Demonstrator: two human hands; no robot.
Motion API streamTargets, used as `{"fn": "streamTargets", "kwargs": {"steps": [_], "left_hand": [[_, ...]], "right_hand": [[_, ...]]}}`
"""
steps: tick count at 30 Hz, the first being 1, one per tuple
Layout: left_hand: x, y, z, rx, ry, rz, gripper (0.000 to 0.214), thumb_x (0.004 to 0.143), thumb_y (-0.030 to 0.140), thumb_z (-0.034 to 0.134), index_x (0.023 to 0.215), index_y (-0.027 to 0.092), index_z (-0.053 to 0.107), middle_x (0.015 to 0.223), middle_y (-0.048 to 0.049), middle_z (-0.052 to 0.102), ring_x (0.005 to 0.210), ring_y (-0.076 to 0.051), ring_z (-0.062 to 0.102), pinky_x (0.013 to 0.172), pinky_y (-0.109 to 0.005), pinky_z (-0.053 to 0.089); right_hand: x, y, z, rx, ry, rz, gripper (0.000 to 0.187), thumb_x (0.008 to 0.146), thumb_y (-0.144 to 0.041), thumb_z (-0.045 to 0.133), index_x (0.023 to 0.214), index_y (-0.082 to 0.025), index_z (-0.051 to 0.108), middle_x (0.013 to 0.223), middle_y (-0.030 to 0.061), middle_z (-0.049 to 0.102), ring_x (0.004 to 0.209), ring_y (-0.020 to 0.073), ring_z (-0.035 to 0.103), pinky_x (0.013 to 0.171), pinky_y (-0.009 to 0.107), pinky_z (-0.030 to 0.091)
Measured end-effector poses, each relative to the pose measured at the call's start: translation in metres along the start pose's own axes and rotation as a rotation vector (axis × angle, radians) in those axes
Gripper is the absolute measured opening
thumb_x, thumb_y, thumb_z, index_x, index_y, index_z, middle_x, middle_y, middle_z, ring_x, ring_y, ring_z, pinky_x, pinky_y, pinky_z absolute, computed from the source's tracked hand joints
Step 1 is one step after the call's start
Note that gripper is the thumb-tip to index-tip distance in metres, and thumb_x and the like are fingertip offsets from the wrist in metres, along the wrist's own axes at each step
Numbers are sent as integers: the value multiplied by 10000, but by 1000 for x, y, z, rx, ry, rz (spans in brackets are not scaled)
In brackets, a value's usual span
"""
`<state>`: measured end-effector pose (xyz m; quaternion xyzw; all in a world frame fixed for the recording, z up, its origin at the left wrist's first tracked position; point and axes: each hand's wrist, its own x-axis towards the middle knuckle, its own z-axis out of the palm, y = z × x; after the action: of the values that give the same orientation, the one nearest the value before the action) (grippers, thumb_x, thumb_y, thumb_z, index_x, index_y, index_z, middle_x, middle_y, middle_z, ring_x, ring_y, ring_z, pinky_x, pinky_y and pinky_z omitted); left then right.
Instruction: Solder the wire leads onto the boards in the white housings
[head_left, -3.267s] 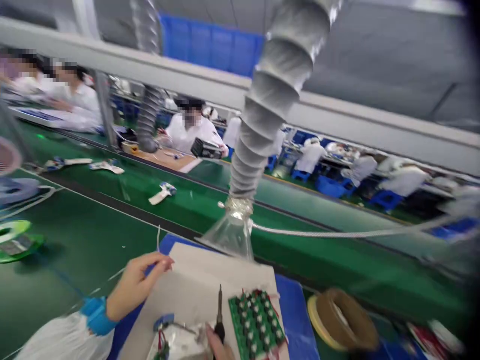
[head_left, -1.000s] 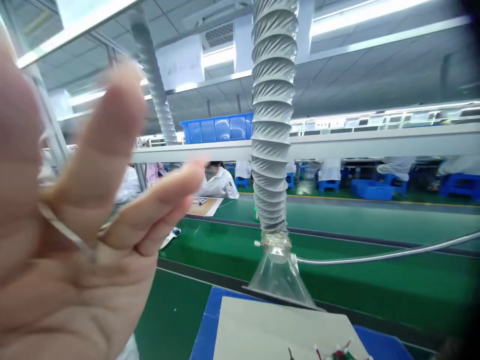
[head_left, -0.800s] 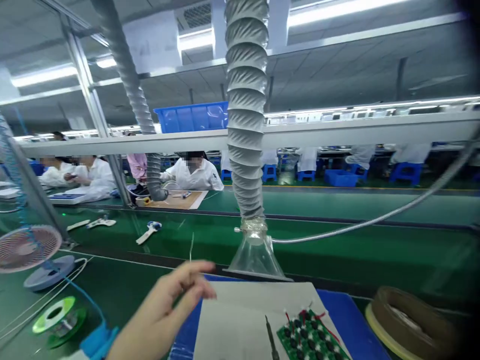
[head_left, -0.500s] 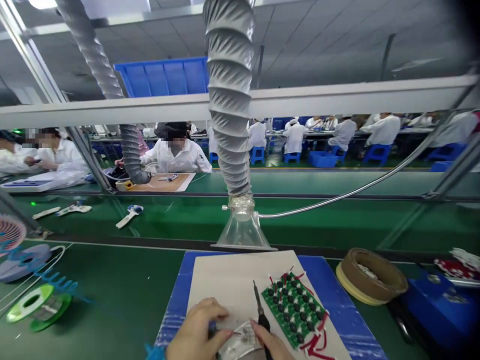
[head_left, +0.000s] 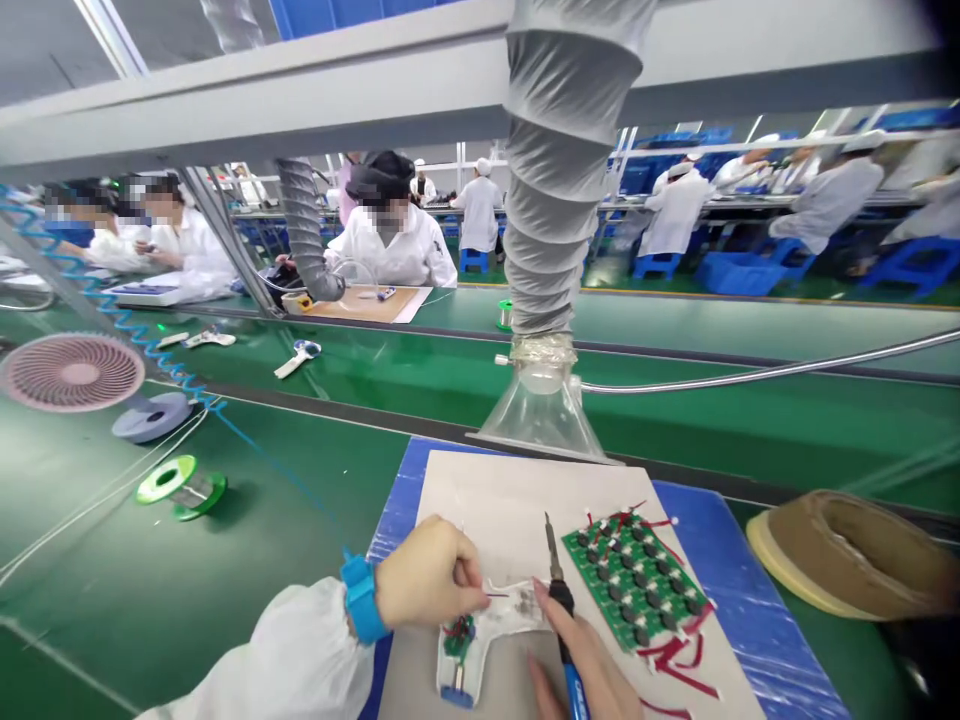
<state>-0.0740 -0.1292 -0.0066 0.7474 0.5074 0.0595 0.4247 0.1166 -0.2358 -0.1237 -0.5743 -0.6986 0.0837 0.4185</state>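
On the beige work mat (head_left: 457, 485) lies a white gun-shaped plastic shell (head_left: 491, 632), with a small green circuit board (head_left: 459, 636) fitted in it. My left hand (head_left: 431, 572), a blue strap on its wrist, is closed over the shell, its fingertips pinching a thin dark wire (head_left: 498, 596). A soldering iron (head_left: 556, 570) is in my right hand (head_left: 589, 660), tip pointing up and away from the shell. My right fingertips also touch the shell's right end. Right of the iron lies a green panel (head_left: 637, 578) of black round parts and red wires.
A clear fume hood (head_left: 541, 415) on a grey duct stands behind the mat. Brown tape rolls (head_left: 847, 550) sit at the right. On the left are a solder spool (head_left: 180, 487) and a pink fan (head_left: 75, 372). A co-worker (head_left: 394, 235) sits across the bench.
The camera view has tilted down and turned left, so more of my left sleeve and the white shell shows. My left hand still works at the shell; the iron stays in my right hand.
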Motion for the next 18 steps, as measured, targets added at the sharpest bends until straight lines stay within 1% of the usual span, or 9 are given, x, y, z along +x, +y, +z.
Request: {"fn": "streamTargets", "kwargs": {"steps": [2,5,9,12,15,18], "left_hand": [[1,3,-2,27,-48,-2,47,660,186,758,645,142,752,555,-5,692,523,-107,609,529,-167,419],[5,2,4,15,-52,-14,67,665,195,764,640,135,750,540,-1,675,506,-98,578,499,-161,391],[15,-4,25,-202,-21,-50,91,708,179,724,715,110,783,604,-37,718,559,-118,620,513,-161,426],[20,-9,36,-319,32,-53,130,724,160,692,756,91,799,661,-69,749,596,-136,646,539,-173,453],[23,-11,40,-356,74,-60,148,721,152,690,781,80,804,690,-88,761,603,-147,649,538,-185,448],[24,-15,40,-365,83,-41,153,730,174,696,781,80,806,683,-85,759,587,-146,636,531,-194,438]], "right_hand": [[2,-1,-4,-14,-25,-26,478,925,-139,447,1393,-235,434,1258,47,646,1143,188,632,948,273,517],[8,-5,-11,2,-82,-40,471,927,-138,455,1388,-229,435,1280,55,624,1161,178,618,952,278,522],[14,-14,-18,17,-90,-26,443,929,-161,460,1368,-222,446,1276,60,624,1144,178,627,957,294,527],[16,-17,-22,-40,-80,7,406,922,-168,436,1315,-243,504,1234,38,654,1104,188,651,927,299,545],[15,-13,-29,-108,-92,43,379,919,-191,443,1279,-240,552,1192,29,677,1070,191,670,874,272,559],[9,-8,-41,-122,-105,-62,341,931,-233,473,1253,-259,583,1133,-20,709,975,147,701,786,183,555]]}}
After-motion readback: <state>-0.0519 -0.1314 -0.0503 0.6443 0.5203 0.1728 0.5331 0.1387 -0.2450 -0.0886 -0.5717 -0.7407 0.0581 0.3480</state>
